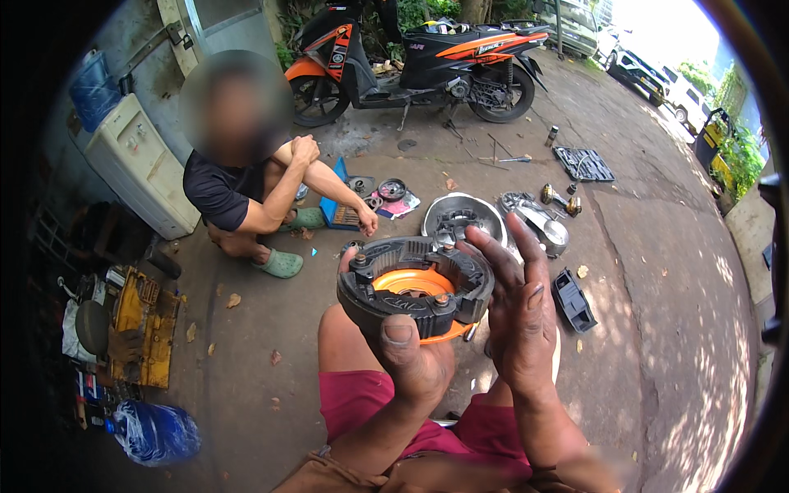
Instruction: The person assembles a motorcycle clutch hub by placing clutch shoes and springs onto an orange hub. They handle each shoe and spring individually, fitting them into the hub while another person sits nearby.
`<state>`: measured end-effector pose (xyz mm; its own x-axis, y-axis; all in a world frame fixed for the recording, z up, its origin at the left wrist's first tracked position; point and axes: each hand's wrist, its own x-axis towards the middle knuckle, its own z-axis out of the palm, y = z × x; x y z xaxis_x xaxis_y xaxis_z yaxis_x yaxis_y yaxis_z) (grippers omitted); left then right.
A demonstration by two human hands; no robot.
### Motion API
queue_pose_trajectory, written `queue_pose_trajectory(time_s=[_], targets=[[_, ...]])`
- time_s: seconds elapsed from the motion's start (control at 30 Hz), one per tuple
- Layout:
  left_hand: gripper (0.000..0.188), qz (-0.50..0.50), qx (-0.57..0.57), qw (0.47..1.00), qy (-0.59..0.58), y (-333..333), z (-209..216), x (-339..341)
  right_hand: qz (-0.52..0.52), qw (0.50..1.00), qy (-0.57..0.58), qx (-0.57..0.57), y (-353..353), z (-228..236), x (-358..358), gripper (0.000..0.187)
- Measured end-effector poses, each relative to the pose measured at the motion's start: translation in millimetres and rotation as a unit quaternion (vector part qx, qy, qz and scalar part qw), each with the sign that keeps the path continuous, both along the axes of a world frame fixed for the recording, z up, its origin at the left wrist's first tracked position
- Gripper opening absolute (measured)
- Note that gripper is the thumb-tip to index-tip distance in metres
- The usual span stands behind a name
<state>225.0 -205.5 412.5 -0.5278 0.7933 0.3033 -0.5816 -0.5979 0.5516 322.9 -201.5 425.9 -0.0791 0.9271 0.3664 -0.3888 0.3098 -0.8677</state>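
Note:
A scooter clutch shoe assembly point(386, 310), black shoes around an orange plate, is held up in front of me above my knees. My left hand point(413, 361) grips it from below, the thumb on its near rim and a fingertip showing at the left side. Close by its right edge my right hand point(526, 329) is raised with fingers stretched out; whether the fingers touch the rim I cannot tell. Beyond it on the ground stands a round metal basin point(428, 217) with dark parts inside.
A person point(238, 164) squats at left beside a blue toolbox point(339, 193). An orange-black scooter point(427, 70) stands behind. On the right lie a metal engine cover point(552, 238), a black tray point(574, 301) and a socket set point(584, 164). A yellow crate point(152, 329) and blue water jug point(156, 433) sit at left.

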Motion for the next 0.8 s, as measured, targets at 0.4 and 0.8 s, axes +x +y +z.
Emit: queue_pose_trajectory(time_s=[0.4,0.8], targets=[[0.084,-0.334,-0.025,0.912,-0.239,46.5,-27.3,-55.7,-0.096,0.990,-0.091,0.042,29.3,-20.1,5.3,0.060],[0.089,-0.518,-0.119,0.792,-0.301,164.8,-76.4,-91.5,-0.187,0.947,-0.256,-0.049,178.8,-151.6,191.4,0.025]])
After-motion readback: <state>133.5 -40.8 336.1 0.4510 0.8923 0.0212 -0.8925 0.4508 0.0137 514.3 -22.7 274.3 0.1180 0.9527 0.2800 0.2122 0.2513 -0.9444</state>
